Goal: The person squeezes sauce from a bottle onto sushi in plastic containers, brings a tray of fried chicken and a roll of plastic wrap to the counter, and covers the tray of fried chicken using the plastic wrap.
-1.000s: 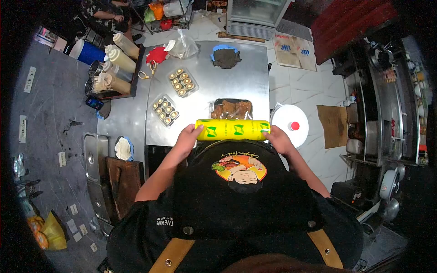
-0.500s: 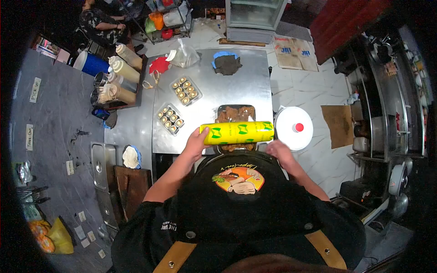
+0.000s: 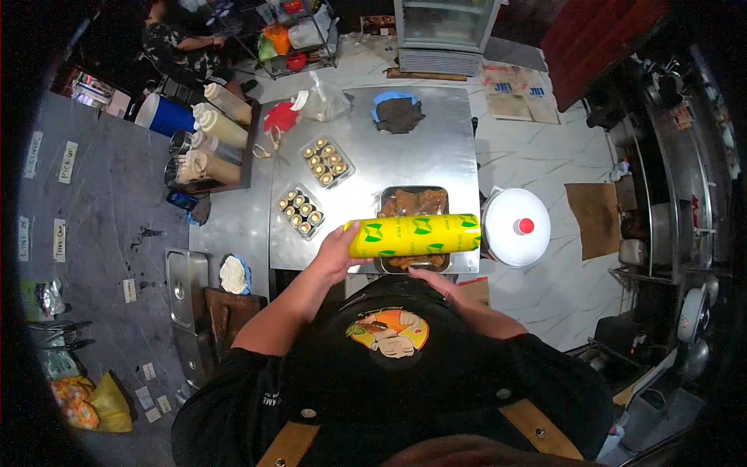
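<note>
My left hand (image 3: 339, 254) is closed around the left end of a yellow cling wrap roll (image 3: 416, 236) with green leaf prints. The roll lies level across a dark rectangular tray (image 3: 379, 204) and hides its middle. Brown, fried-looking food pieces (image 3: 412, 202) show beyond and in front of the roll, with a shiny film over the far part. At the tray's near edge is my right hand (image 3: 436, 283), its fingers stretched out to the left; whether they touch the tray or film, I cannot tell.
Two clear trays of small rolls (image 3: 327, 162) sit left on the steel table (image 3: 358, 187), near scissors (image 3: 270, 145), a plastic bag (image 3: 325, 101) and dark cloth (image 3: 399, 114). Sauce bottles (image 3: 215, 127) stand farther left. A white round container (image 3: 516, 233) is at the right. Another person (image 3: 183, 47) sits beyond.
My right hand has moved from the roll's right end down and left to the tray's near edge, its fingers straightening. My left hand still holds the roll. The camera view has shifted slightly.
</note>
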Demonstrator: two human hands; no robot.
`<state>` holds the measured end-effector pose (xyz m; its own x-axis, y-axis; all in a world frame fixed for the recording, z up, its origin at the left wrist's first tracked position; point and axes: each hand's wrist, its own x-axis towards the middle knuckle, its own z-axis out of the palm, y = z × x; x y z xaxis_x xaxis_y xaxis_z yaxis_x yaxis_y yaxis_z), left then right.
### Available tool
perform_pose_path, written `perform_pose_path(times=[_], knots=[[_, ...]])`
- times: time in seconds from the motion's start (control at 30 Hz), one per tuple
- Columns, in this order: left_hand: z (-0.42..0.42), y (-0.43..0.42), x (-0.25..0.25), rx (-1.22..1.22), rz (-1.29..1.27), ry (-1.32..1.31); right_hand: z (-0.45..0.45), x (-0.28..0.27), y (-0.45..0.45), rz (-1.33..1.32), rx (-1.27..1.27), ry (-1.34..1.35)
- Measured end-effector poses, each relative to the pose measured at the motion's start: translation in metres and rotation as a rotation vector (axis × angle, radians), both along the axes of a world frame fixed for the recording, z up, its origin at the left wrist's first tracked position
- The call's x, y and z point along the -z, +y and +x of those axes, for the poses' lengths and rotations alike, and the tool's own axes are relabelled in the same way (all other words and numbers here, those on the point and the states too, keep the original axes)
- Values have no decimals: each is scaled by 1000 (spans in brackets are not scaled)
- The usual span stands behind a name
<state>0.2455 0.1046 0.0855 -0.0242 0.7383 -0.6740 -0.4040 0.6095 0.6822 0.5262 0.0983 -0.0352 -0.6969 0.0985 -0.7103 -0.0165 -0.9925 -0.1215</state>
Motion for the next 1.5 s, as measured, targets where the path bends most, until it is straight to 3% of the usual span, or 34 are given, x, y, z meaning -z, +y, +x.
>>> perform_pose_path(times=[0.17,0.33,0.43,0.5,0.6,0.8,0.87,0.9,0.97,1.0,1.07,1.1,1.27,1.5], knots=[[-5,6,-1,15,-69,-1,-13,42,-9,125,99,-33],[-2,13,-11,42,-148,50,-19,38,-3,165,79,52],[2,14,-21,10,-165,76,-23,49,1,214,97,-116],[2,12,-23,-9,-163,86,-18,83,6,485,30,-17],[0,13,-16,-12,-153,48,-15,73,9,324,120,16],[2,16,-17,16,-212,72,-29,96,18,335,183,-14],[1,16,-15,0,-206,81,-33,147,23,837,23,-81],[0,18,-15,15,-228,92,-33,128,26,836,23,-77],[-1,20,-18,23,-247,108,-31,69,34,1353,-191,-384],[1,22,-22,27,-277,127,-35,85,35,1355,-190,-377],[3,23,-26,26,-309,147,-41,139,36,928,267,-138],[2,23,-25,53,-325,147,-38,142,34,927,278,-138],[-1,14,-12,122,-387,107,-17,73,32,1143,-29,-319],[-3,-5,5,131,-426,95,3,9,30,1209,-367,-537]])
